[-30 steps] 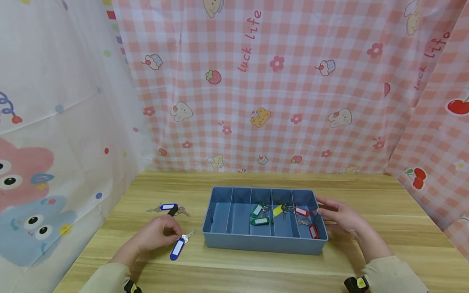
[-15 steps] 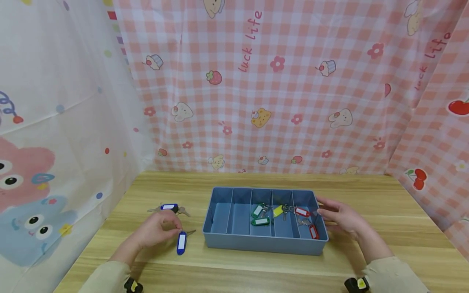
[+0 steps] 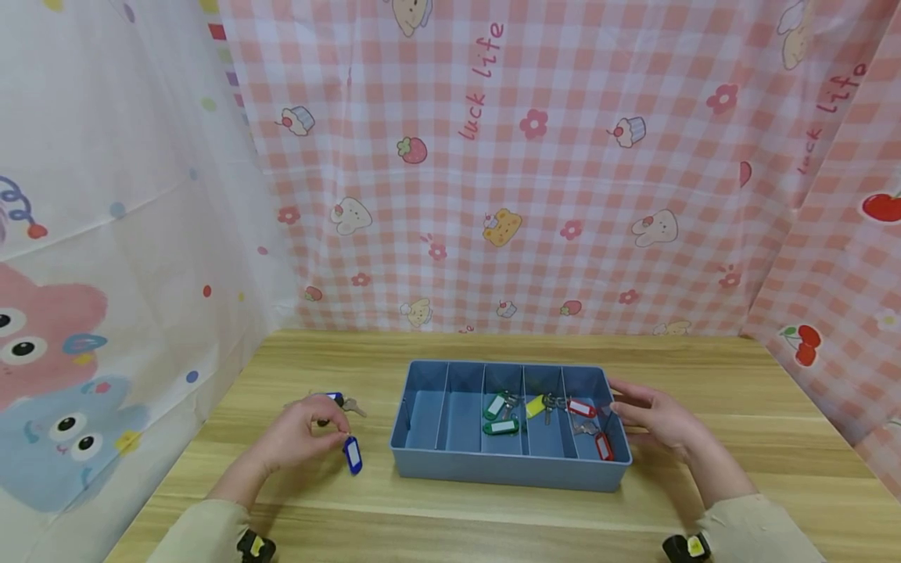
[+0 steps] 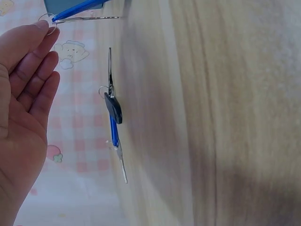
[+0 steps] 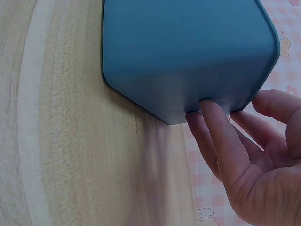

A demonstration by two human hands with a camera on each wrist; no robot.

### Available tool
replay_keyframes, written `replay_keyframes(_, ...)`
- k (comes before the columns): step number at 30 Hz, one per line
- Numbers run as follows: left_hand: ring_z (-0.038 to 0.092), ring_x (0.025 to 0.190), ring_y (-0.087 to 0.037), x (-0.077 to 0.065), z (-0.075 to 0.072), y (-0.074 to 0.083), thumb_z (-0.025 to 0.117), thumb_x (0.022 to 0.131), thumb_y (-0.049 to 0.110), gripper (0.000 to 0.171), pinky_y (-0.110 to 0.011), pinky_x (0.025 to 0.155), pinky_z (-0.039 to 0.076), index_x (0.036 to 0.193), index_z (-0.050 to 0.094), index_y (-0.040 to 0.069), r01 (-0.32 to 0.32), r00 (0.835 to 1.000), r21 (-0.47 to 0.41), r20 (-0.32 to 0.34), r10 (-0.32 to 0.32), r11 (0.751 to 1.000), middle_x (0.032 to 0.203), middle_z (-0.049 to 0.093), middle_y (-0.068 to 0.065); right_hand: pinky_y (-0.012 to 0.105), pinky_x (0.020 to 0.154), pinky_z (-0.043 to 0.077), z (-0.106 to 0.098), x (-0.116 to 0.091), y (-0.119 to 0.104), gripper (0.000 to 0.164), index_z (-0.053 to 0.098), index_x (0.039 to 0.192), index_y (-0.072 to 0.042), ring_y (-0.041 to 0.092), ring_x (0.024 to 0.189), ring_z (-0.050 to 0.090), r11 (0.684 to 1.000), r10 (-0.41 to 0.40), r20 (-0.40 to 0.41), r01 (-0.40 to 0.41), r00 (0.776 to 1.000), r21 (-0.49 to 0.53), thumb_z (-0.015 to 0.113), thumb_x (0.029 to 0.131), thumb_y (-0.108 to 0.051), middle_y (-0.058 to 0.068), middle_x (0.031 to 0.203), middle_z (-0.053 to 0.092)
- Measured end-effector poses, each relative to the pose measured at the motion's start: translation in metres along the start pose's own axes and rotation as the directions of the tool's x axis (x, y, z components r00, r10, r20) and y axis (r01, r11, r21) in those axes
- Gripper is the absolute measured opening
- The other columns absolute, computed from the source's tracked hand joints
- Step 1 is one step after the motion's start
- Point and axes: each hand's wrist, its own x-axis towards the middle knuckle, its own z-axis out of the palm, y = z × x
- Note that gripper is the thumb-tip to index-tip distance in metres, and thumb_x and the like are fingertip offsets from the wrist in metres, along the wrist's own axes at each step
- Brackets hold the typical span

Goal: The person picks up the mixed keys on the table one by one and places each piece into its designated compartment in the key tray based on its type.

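My left hand (image 3: 299, 438) pinches the thin ring of a key with a blue tag (image 3: 353, 454) between thumb and forefinger. In the left wrist view the key (image 4: 84, 19) sticks out sideways beside its tag, raised off the table. Partly behind that hand lie a black-headed key (image 4: 113, 107) and another blue tag (image 4: 114, 129) with its key. My right hand (image 3: 658, 418) rests against the right end of a blue-grey compartment box (image 3: 507, 467). Its fingertips touch the outer wall and its thumb is at the rim, as the right wrist view shows.
Thin dividers split the box. Green-tagged keys (image 3: 501, 427) lie in the middle compartment, a yellow tag (image 3: 536, 405) with keys to their right, and red tags (image 3: 603, 446) in the rightmost. The two left compartments hold nothing visible. Checked cloth (image 3: 450, 195) hangs behind the wooden table (image 3: 493, 524).
My left hand has lifted the blue-tagged key slightly; its tag has swung from slanting left to hanging toward the right. The right hand and box have stayed in place.
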Motion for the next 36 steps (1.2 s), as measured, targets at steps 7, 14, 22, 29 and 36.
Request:
replay_keyframes(7,0.06,0.085,-0.011,0.003,-0.002,-0.002,0.079,0.074,-0.008,0.03,-0.032,0.079,0.049,0.083,0.071,0.02,-0.062,0.997,0.021,-0.045,0.063,0.998,0.085,0.067,0.013,0.045,0.087,0.054,0.0,0.0,0.001,0.064,0.021,0.153,0.006,0.025,0.106,0.063,1.0,-0.006,0.003,0.006,1.0,0.005,0.055,0.101,-0.011,0.035,0.14,0.044)
replay_keyframes(14,0.061,0.083,-0.01,0.006,-0.008,0.0,0.079,0.074,-0.009,0.03,-0.029,0.077,0.051,0.085,0.071,0.019,-0.093,0.993,0.009,-0.071,0.093,0.996,0.085,0.067,0.01,0.044,0.087,0.054,0.0,0.0,0.001,0.064,0.02,0.153,0.006,0.025,0.106,0.063,1.0,-0.011,0.01,0.011,1.0,0.005,0.055,0.102,-0.01,0.035,0.14,0.044)
replay_keyframes(22,0.062,0.081,-0.012,0.009,-0.017,0.003,0.079,0.079,-0.005,0.025,-0.026,0.075,0.051,0.088,0.072,0.017,-0.112,0.99,0.009,-0.081,0.112,0.994,0.086,0.068,0.004,0.045,0.088,0.054,0.001,0.0,0.0,0.063,0.021,0.153,0.006,0.025,0.107,0.063,1.0,-0.001,-0.004,0.001,1.0,-0.01,0.055,0.102,-0.011,0.036,0.142,0.042)
replay_keyframes(29,0.062,0.082,-0.011,0.011,-0.019,0.006,0.08,0.075,-0.009,0.026,-0.036,0.072,0.053,0.085,0.071,0.013,-0.086,0.99,0.052,-0.107,0.092,0.995,0.086,0.068,0.007,0.045,0.088,0.054,0.001,0.0,0.0,0.063,0.021,0.153,0.006,0.026,0.106,0.063,1.0,-0.001,-0.001,0.001,1.0,-0.004,0.055,0.102,-0.011,0.035,0.141,0.043)
replay_keyframes(36,0.062,0.083,-0.01,0.016,-0.022,0.007,0.079,0.077,-0.008,0.026,-0.032,0.074,0.053,0.085,0.072,0.016,-0.068,0.99,0.053,-0.121,0.073,0.996,0.087,0.069,0.005,0.043,0.088,0.054,0.001,0.0,0.0,0.064,0.021,0.153,0.005,0.024,0.106,0.063,1.0,0.005,-0.001,-0.005,1.0,0.004,0.055,0.102,-0.011,0.034,0.141,0.044)
